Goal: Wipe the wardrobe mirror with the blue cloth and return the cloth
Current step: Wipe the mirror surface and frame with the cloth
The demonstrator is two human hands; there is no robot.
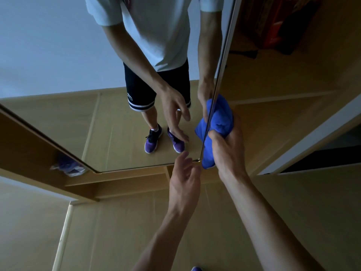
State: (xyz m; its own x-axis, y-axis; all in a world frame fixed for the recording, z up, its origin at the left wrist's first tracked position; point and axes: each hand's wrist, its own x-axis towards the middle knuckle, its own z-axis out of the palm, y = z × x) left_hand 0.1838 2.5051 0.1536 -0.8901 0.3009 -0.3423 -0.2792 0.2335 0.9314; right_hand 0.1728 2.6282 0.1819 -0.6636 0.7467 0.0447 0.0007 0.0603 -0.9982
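The wardrobe mirror (58,61) fills the upper left of the head view and reflects a person in a white shirt and black shorts. A bunched blue cloth (221,122) sits at the mirror's right edge near its lower corner. My right hand (228,151) grips the cloth from below, fingers curled round it. My left hand (184,177) hovers just below the mirror's lower right corner with fingers relaxed and slightly spread, holding nothing. Both hands and the cloth show again as reflections in the glass.
A wooden shelf frame (82,190) runs below the mirror, with a crumpled bluish bag (68,165) on a shelf at the left. The open wardrobe interior (293,79) lies right of the mirror edge, with a red box (273,20) at the top. A white panel (320,137) slants at the right.
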